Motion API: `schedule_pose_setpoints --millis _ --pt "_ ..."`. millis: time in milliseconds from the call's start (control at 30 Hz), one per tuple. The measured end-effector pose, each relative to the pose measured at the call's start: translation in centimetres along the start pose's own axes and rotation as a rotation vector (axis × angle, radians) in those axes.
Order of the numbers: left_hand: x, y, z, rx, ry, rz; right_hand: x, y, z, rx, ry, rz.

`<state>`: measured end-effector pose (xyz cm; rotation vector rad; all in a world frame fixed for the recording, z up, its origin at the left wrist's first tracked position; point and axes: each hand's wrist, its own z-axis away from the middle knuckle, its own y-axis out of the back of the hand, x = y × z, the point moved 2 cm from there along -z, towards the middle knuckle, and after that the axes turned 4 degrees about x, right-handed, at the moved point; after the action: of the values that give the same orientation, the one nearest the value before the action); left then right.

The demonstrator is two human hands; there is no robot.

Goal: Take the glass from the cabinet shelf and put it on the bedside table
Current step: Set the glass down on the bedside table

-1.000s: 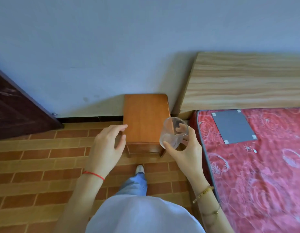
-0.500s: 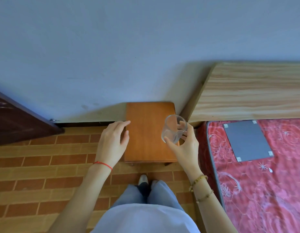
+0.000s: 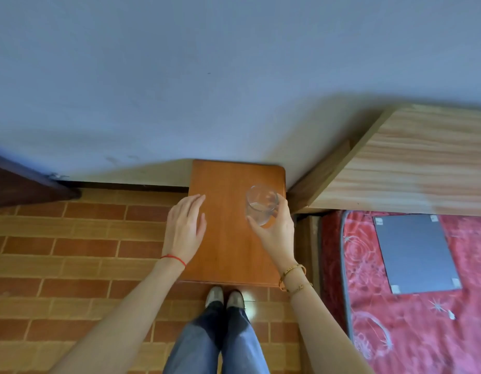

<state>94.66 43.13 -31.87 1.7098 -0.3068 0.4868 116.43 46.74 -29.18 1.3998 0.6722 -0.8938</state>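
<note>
I have stepped right up to the worktop, so my right hand, fingers wrapped round the glass, now holds it over the top's right side, left hand spread empty, ready to set it down.

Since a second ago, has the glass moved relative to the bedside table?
Yes. The glass, held in the right hand, has gone from off the bedside table's front right corner to over its top, toward the wall.

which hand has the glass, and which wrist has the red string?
The right hand grips the clear glass over the bedside table; its wrist wears gold bracelets. The left hand is open and empty, with the red string at its wrist.
</note>
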Motion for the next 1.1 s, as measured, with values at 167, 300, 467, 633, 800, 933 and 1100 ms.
schedule_pose_setpoints --millis 167,300,467,633,800,933,1100 --pt "-3.8 -8.4 -1.8 -0.118 0.021 -0.117 5.8 -4.8 -4.8 -0.012 0.013 0.0" --pt "-6.9 -14.3 -2.0 -0.205 0.037 -0.206 10.2 -8.5 -7.7 0.022 0.025 -0.005" --pt "-9.8 -19.8 -1.4 -0.242 0.053 -0.261 14.9 -12.1 -9.8 0.036 0.027 -0.021" --pt "-11.3 -23.4 -0.4 -0.243 0.089 -0.283 17.5 -14.4 -11.2 0.047 0.033 -0.02" --pt "-12.3 -24.9 0.3 -0.178 0.093 -0.279 18.4 -15.9 -12.4 0.061 0.07 -0.041" --pt "-12.5 -25.1 0.4 -0.141 0.094 -0.275 18.6 -16.6 -13.0 0.072 0.086 -0.038" --pt "-12.6 -25.2 0.4 -0.137 0.105 -0.289 19.0 -16.9 -13.1 0.079 0.093 -0.027"
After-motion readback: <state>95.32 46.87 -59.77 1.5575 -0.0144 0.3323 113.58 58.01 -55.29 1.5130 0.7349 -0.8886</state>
